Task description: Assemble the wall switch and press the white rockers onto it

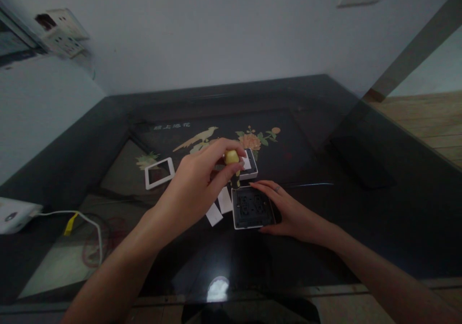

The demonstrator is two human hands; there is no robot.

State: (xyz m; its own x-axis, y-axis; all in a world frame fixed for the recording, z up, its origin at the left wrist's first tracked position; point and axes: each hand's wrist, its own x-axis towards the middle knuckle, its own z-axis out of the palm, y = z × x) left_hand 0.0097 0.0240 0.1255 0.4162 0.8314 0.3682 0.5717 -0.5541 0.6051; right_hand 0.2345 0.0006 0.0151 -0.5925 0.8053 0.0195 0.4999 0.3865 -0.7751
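Note:
My left hand (211, 172) is closed round the yellow and black handle of a screwdriver (232, 157), held upright over the upper left part of an opened wall switch (252, 208). The screwdriver's tip is hard to make out. The switch has a black inside and a white rim and lies flat on the table. My right hand (281, 208) grips its right side, thumb at the near edge and fingers at the far edge. Behind it sits a second switch box (250, 164), partly hidden by my left hand. Two white switch covers (224, 200) lie to the left.
A white frame (159, 173) lies on the glossy black table (310, 247), left of my left hand. Farther left are a white device (16, 215) and its white cable (90, 219) with a yellow tag. A dark flat object (361, 162) lies at the right.

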